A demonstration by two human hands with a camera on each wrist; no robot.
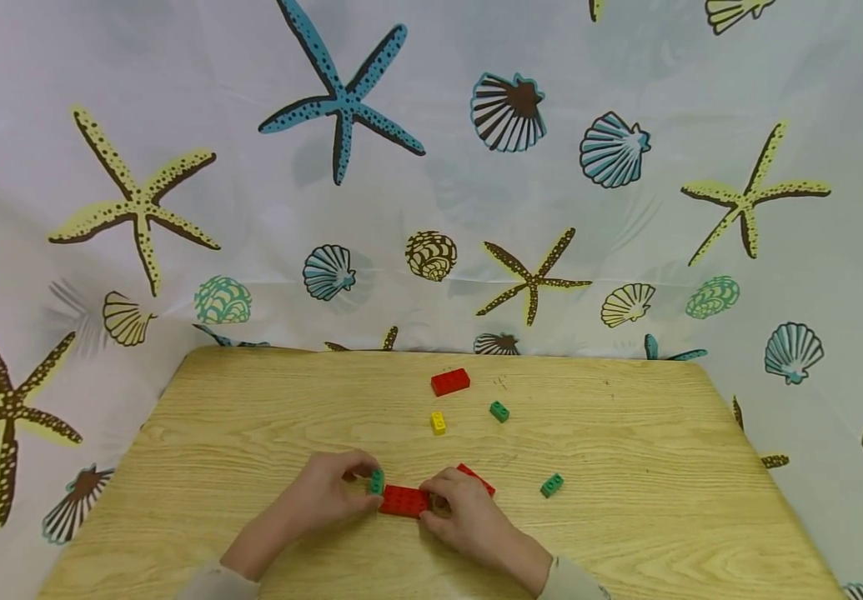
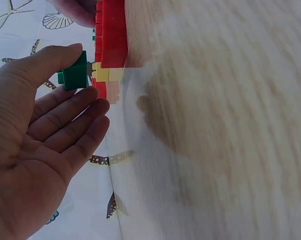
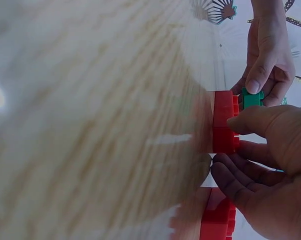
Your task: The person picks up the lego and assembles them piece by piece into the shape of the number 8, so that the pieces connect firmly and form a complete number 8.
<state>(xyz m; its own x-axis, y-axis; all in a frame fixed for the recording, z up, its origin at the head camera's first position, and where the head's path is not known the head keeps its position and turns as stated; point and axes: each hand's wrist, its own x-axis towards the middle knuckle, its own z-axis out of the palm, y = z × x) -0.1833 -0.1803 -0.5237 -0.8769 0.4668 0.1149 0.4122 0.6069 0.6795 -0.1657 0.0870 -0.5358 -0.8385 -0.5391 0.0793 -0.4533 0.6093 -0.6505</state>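
Note:
In the head view, my left hand [image 1: 326, 498] pinches a small green brick [image 1: 377, 482] between thumb and index finger. The left wrist view shows that brick [image 2: 76, 72] with studs up, slightly above stud level of a red brick [image 2: 114, 35], the other fingers extended below it. This wider red brick [image 1: 403, 501] sits studs up on the table, just right of the green one. At its right end, my right hand [image 1: 472, 514] grips it between thumb and fingers, as the right wrist view shows for that hand [image 3: 278, 160].
Another red brick [image 1: 479, 481] lies partly hidden behind the right hand. Farther back are a red brick [image 1: 450, 382], a small yellow brick [image 1: 438, 423] and a green brick [image 1: 499, 412]. One more green brick [image 1: 552, 485] lies to the right. A patterned cloth [image 1: 431, 192] hangs behind the wooden table [image 1: 649, 500].

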